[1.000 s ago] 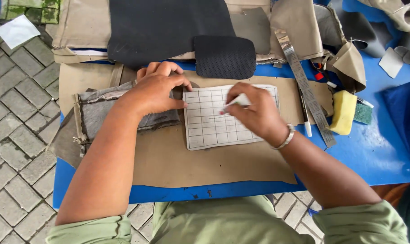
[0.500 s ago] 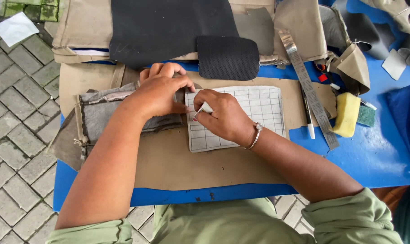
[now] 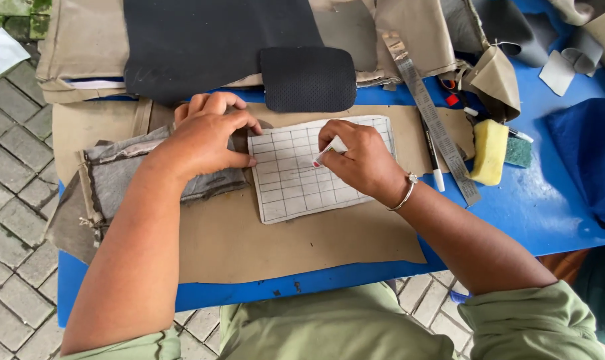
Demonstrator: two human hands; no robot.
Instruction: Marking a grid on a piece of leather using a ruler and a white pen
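A white fabric piece point(image 3: 296, 183) marked with a dark grid lies on a tan sheet point(image 3: 289, 240) on the blue table point(image 3: 542, 213). My right hand point(image 3: 359, 160) grips a small white marker point(image 3: 328, 153), its red tip touching the grid near the middle. My left hand point(image 3: 206, 137) presses down on a grey fabric piece point(image 3: 122, 173) and touches the grid piece's left edge with thumb and fingertips.
A black perforated pad point(image 3: 308, 79) and a large black sheet point(image 3: 209, 40) lie behind. To the right are a metal ruler point(image 3: 430, 117), a pen point(image 3: 432, 157), a yellow-green sponge point(image 3: 492, 150) and dark blue cloth point(image 3: 589, 160). Paving stones point(image 3: 12, 200) lie left.
My right hand with the marker went left across the grid piece to its left edge, then came back to the middle. The camera view has shifted a little.
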